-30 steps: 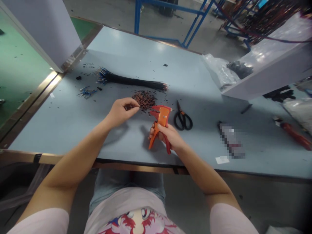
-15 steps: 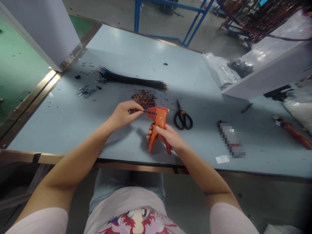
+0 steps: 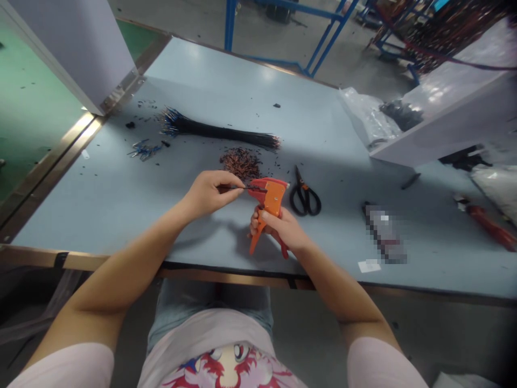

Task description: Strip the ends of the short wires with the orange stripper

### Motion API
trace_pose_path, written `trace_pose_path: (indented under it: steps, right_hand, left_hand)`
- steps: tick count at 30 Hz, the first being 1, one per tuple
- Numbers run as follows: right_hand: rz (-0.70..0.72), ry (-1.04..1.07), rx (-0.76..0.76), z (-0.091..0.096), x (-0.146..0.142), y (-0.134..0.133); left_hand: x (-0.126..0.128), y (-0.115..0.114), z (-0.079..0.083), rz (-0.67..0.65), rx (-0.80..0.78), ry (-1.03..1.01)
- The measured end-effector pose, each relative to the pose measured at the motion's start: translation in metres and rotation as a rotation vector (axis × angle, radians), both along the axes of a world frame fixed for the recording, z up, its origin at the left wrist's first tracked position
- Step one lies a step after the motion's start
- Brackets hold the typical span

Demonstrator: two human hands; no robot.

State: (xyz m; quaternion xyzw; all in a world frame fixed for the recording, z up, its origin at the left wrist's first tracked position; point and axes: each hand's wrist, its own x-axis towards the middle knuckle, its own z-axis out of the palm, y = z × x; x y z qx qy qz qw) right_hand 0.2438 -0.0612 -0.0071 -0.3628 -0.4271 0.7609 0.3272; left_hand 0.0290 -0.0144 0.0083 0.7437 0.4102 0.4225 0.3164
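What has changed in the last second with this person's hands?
The left hand moved right, away from the pile of copper-coloured wire bits, and pinches a thin black wire, its end now in the orange wire stripper gripped by the right hand. The black wire bundle and scissors stayed put.

From where I stand, no writing can be read. The printed packet on the bench is pixelated beyond reading, the small white paper slip just below it is too blurred to show any marks, and the orange wire stripper shows no legible lettering.
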Motion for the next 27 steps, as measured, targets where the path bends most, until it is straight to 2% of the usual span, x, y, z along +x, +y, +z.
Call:
trace_pose_path:
  steps: [6, 11, 22, 27]
  right_hand:
    - [0.061, 0.02, 0.039, 0.004, 0.002, -0.004]
    - [0.067, -0.013, 0.08, 0.007, 0.003, -0.005]
    - [0.061, -0.081, 0.123, 0.012, 0.002, -0.006]
    - [0.072, -0.083, 0.141, 0.01, 0.002, -0.005]
  left_hand:
    - [-0.001, -0.001, 0.005, -0.082, -0.027, -0.086]
    - [0.0, -0.004, 0.011, -0.084, -0.056, -0.09]
    - [0.002, -0.007, 0.014, -0.088, 0.016, -0.088]
    - [0.002, -0.008, 0.014, -0.061, 0.074, -0.027]
